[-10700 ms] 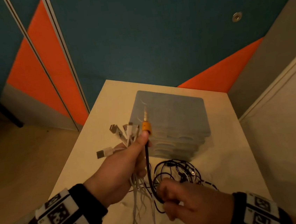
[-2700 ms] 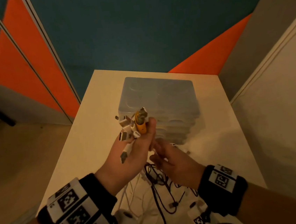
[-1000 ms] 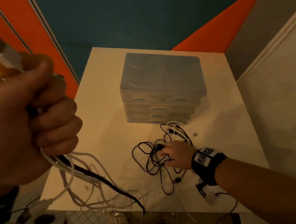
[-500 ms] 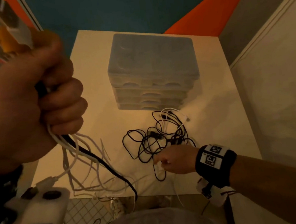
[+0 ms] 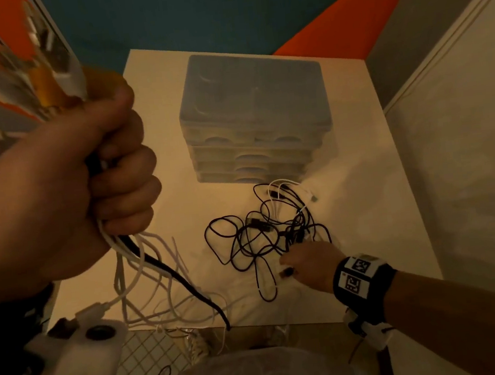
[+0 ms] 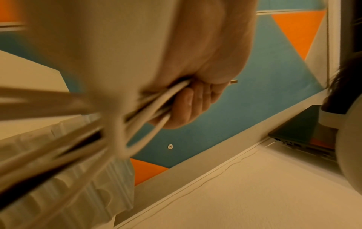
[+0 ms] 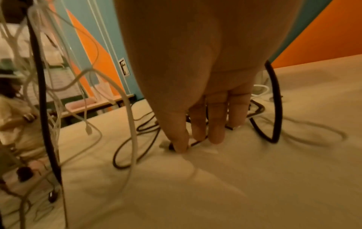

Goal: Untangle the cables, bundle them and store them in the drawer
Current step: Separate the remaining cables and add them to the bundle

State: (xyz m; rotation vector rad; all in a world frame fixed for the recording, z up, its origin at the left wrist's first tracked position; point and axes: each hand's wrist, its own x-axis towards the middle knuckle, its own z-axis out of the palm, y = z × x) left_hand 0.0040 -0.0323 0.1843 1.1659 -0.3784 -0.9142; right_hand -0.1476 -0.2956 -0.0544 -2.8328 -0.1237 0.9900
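Head view shows the gathered cables (image 5: 131, 260) clenched in the left hand (image 5: 66, 191), raised high at the left, plug ends up, long axes near vertical, tails trailing to the table (image 5: 155, 111); lifting them probably lets the strands hang free. The loose tangle (image 5: 263, 231) lies flat before the closed drawer unit (image 5: 254, 119). The right hand (image 5: 306, 263) rests at its near edge, fingers (image 7: 215, 131) extended downward, likely picking out a plug.

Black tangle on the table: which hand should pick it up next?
Right. The right hand already rests its fingers on the black tangle, while the left hand grips the gathered cables.
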